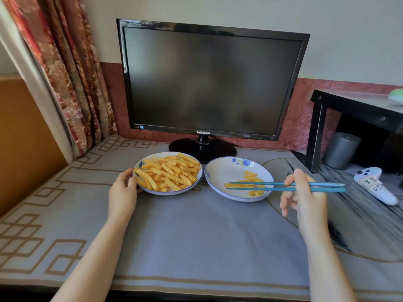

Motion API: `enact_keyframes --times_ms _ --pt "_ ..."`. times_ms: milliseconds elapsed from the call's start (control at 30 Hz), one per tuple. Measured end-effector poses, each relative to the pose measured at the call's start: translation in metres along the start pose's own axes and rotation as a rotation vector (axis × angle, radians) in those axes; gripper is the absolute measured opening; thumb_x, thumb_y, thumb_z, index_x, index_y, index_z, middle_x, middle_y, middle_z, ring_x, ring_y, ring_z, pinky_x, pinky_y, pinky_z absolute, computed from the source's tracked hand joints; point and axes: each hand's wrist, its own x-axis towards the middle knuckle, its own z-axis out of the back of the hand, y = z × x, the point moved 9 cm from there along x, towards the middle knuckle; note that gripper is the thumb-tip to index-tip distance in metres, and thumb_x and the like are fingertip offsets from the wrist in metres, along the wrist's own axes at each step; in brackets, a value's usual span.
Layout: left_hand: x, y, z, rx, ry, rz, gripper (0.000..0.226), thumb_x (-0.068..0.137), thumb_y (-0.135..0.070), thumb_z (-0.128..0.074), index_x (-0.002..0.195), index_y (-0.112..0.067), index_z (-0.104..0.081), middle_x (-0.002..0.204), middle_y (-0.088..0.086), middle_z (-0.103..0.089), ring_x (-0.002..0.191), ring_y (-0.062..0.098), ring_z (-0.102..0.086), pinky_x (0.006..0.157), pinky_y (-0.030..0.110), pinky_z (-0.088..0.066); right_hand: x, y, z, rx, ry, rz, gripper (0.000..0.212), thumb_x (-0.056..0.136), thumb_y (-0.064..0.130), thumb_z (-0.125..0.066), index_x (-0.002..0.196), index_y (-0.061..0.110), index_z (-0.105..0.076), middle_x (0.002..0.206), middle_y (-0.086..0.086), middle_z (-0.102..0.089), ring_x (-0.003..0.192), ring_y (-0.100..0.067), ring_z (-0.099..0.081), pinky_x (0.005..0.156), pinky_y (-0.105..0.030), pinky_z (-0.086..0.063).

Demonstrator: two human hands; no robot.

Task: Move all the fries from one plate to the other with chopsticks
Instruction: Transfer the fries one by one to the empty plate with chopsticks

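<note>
Steadying the full plate (174, 192) with your left hand (123, 188) makes sense: your fingers curl round its near-left rim, which should stop it sliding on the grey cloth (196, 225) when the sticks dig in. Most of the crinkle-cut fries (168, 173) lie heaped there, so by my reckoning the job has barely begun. Your right hand (305, 192) grips the blue chopsticks (261, 186) about midway along, held nearly level, tips pointing left over the second plate (224, 171). That plate sits just beside the first, rims almost touching, which keeps each carry short. A few moved fries (250, 177) lie on its right half, under the sticks. Whether a fry is pinched between the tips, you cannot tell from this angle; the sticks run close and parallel.

Behind both plates stands a dark monitor (209, 83) with SAMSUNG printed on its lower bezel. At the right lies a white controller (375, 184) bearing a handwritten sticker; the marks look like "50" turned sideways, but you should not trust that reading
</note>
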Motion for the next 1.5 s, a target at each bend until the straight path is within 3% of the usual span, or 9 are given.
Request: enact_keyframes --times_ms 267,533,833,1000,1133,1400,1500 --pt "0.000 0.000 0.000 0.003 0.003 0.002 0.038 0.099 -0.013 -0.039 0.135 -0.010 -0.052 0.122 0.007 -0.063 0.086 0.020 -0.067 0.082 0.030 -0.048 -0.003 0.005 -0.007 0.026 -0.021 0.028 0.039 0.103 0.026 -0.039 0.070 0.007 -0.047 0.040 -0.012 -0.051 0.031 -0.025 -0.045 0.036 -0.014 -0.030" --pt "-0.001 0.000 0.000 0.003 -0.003 0.004 0.038 0.099 -0.012 -0.038 0.135 -0.009 -0.051 0.123 0.007 -0.062 0.087 0.020 -0.066 0.074 0.022 -0.045 -0.004 0.003 -0.036 -0.020 0.100 0.089 0.034 0.104 0.024 -0.038 0.076 0.007 -0.048 0.045 -0.015 -0.057 0.037 -0.023 -0.055 0.038 -0.020 -0.030" --pt "0.000 0.001 -0.001 0.005 -0.002 0.011 0.038 0.100 -0.012 -0.038 0.136 -0.010 -0.051 0.124 0.008 -0.062 0.089 0.020 -0.066 0.073 0.020 -0.044 -0.003 0.003 -0.016 -0.002 0.039 0.058 0.038 0.104 0.024 -0.037 0.073 0.005 -0.047 0.041 -0.014 -0.053 0.031 -0.025 -0.049 0.035 -0.022 -0.023" --pt "0.001 0.001 -0.001 -0.001 -0.004 0.008 0.036 0.100 -0.012 -0.039 0.134 -0.010 -0.052 0.124 0.008 -0.062 0.088 0.021 -0.066 0.075 0.022 -0.045 -0.005 0.002 -0.016 0.000 0.036 0.032 0.038 0.104 0.023 -0.037 0.073 0.004 -0.047 0.039 -0.012 -0.051 0.029 -0.023 -0.046 0.034 -0.015 -0.029" --pt "0.002 0.003 -0.001 -0.009 -0.004 0.016 0.036 0.100 -0.013 -0.039 0.134 -0.010 -0.052 0.122 0.008 -0.063 0.087 0.021 -0.066 0.080 0.027 -0.047 -0.005 0.004 -0.013 0.005 0.017 0.030 0.038 0.104 0.024 -0.037 0.072 0.005 -0.047 0.039 -0.012 -0.051 0.029 -0.024 -0.047 0.034 -0.016 -0.028" --pt "0.001 0.002 -0.001 0.004 -0.006 0.019 0.037 0.100 -0.013 -0.039 0.134 -0.011 -0.052 0.120 0.006 -0.062 0.091 0.021 -0.067 0.074 0.021 -0.045 -0.009 0.008 -0.011 0.014 -0.024 0.021 0.039 0.104 0.025 -0.038 0.071 0.005 -0.046 0.035 -0.010 -0.048 0.028 -0.020 -0.044 0.034 -0.015 -0.030" --pt "0.002 0.003 0.000 -0.009 -0.009 0.019 0.036 0.099 -0.012 -0.040 0.133 -0.010 -0.053 0.123 0.009 -0.063 0.094 0.024 -0.067 0.080 0.026 -0.048 -0.010 0.011 -0.012 0.045 -0.042 0.024 0.040 0.104 0.025 -0.038 0.070 0.006 -0.046 0.035 -0.011 -0.049 0.028 -0.020 -0.046 0.034 -0.015 -0.031"
